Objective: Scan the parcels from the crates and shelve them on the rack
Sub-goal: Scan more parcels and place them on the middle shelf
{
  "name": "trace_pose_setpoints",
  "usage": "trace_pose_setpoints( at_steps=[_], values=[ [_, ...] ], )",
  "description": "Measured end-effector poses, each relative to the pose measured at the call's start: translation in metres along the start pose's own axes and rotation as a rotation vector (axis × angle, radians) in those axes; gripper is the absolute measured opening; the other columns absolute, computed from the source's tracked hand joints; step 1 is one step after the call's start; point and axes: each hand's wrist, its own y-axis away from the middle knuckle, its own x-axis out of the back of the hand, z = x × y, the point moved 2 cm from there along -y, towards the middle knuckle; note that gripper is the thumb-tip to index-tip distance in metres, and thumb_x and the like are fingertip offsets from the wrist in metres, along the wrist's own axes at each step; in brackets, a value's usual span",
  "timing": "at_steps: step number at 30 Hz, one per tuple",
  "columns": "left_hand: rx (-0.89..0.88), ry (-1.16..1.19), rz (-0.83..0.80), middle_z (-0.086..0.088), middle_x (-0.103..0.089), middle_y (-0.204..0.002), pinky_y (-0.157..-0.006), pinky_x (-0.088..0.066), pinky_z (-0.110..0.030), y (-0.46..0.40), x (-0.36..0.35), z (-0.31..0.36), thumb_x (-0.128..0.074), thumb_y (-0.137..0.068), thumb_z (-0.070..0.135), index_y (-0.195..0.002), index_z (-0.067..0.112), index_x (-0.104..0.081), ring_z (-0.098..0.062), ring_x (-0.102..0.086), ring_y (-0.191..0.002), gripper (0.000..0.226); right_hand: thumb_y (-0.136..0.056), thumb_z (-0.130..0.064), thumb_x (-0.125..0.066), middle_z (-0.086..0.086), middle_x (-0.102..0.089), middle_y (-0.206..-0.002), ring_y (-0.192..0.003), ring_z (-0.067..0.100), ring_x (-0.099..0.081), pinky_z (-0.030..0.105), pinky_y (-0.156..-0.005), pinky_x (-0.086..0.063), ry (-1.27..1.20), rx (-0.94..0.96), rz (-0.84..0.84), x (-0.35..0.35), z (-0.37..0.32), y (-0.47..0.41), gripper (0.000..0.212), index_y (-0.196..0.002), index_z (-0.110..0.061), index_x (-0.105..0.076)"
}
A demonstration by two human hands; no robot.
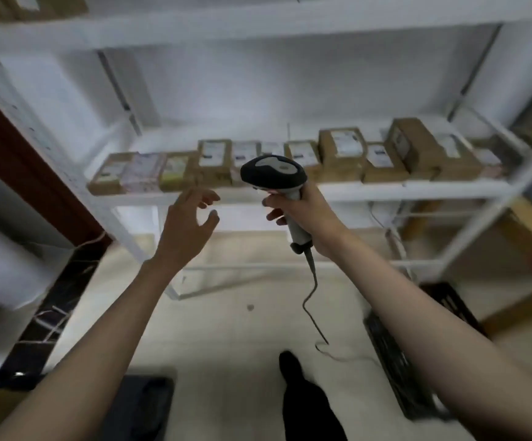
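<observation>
While parcels [214, 162] line the rack [385, 189], right hand [309, 214] grips the scanner [274, 173], left hand [188, 224] loose.

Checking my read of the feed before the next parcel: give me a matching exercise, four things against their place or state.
Things:
1. scanner
2. left hand
3. parcels
4. black crate

Place or state:
A. on the floor, lower right
B. lined up on the rack shelf
C. open, holding nothing
D. gripped by the right hand

Pairs: 1-D, 2-C, 3-B, 4-A
</observation>
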Motion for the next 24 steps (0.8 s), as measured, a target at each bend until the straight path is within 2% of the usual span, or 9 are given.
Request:
trace_pose_setpoints(
  at_steps=[3, 6, 9, 14, 17, 20, 24],
  values=[
    [0.018, 0.073, -0.196, 0.004, -0.059, -0.106, -0.088, -0.051, -0.040, 0.070, -0.039, 0.028, -0.065, -0.089, 0.006, -0.108, 0.024, -0.061, -0.010, -0.059, -0.093, 0.027, -0.092, -0.001, -0.065, 0.006, -0.074, -0.092, -0.066, 0.013, -0.070, 0.025, -0.062, -0.053, -0.027, -0.135, 0.120, 0.023, 0.047, 0.069, 0.024, -0.115, -0.009, -0.066],
    [0.047, 0.110, -0.384, 0.010, -0.058, -0.105, -0.093, -0.050, -0.041, 0.116, -0.073, 0.054, -0.065, -0.090, 0.009, -0.106, 0.030, -0.061, -0.006, -0.060, -0.096, 0.028, -0.091, -0.003, -0.065, 0.003, -0.074, -0.091, -0.067, 0.012, -0.071, 0.021, -0.061, -0.054, -0.069, -0.233, 0.231, 0.051, 0.084, 0.130, 0.028, -0.118, -0.007, -0.066],
    [0.040, 0.147, -0.496, 0.012, -0.059, -0.104, -0.091, -0.051, -0.039, 0.145, -0.111, 0.088, -0.063, -0.090, 0.009, -0.104, 0.036, -0.060, -0.006, -0.060, -0.097, 0.030, -0.089, -0.004, -0.067, 0.000, -0.074, -0.091, -0.068, 0.013, -0.071, 0.020, -0.060, -0.054, -0.095, -0.305, 0.333, 0.084, 0.113, 0.184, 0.032, -0.121, -0.005, -0.064],
    [-0.009, 0.213, -0.684, 0.011, -0.061, -0.105, -0.086, -0.051, -0.032, 0.186, -0.189, 0.159, -0.061, -0.089, 0.014, -0.101, 0.043, -0.058, -0.008, -0.061, -0.097, 0.032, -0.089, -0.002, -0.068, 0.006, -0.073, -0.091, -0.066, 0.014, -0.070, 0.021, -0.059, -0.053, -0.185, -0.391, 0.528, 0.150, 0.157, 0.278, 0.033, -0.121, -0.004, -0.062],
    [-0.070, 0.218, -0.812, 0.008, -0.059, -0.103, -0.085, -0.049, -0.032, 0.218, -0.248, 0.206, -0.063, -0.090, 0.009, -0.103, 0.036, -0.061, -0.010, -0.061, -0.094, 0.030, -0.088, -0.001, -0.068, 0.009, -0.070, -0.087, -0.059, 0.011, -0.066, 0.022, -0.057, -0.051, -0.232, -0.457, 0.662, 0.194, 0.187, 0.342, 0.033, -0.121, -0.002, -0.062],
    [-0.108, 0.217, -0.951, 0.005, -0.059, -0.101, -0.089, -0.052, -0.038, 0.262, -0.307, 0.260, -0.063, -0.088, 0.006, -0.104, 0.026, -0.064, -0.014, -0.062, -0.093, 0.025, -0.089, 0.000, -0.067, 0.011, -0.068, -0.085, -0.055, 0.011, -0.064, 0.023, -0.057, -0.051, -0.300, -0.531, 0.783, 0.237, 0.221, 0.408, 0.035, -0.123, -0.001, -0.061],
    [-0.157, 0.222, -1.123, 0.002, -0.061, -0.104, -0.088, -0.054, -0.041, 0.329, -0.380, 0.333, -0.061, -0.087, 0.014, -0.105, 0.021, -0.065, -0.017, -0.062, -0.092, 0.020, -0.089, 0.002, -0.067, 0.011, -0.068, -0.090, -0.057, 0.013, -0.064, 0.022, -0.053, -0.050, -0.390, -0.617, 0.900, 0.291, 0.266, 0.489, 0.036, -0.124, 0.000, -0.060]
  ],
)
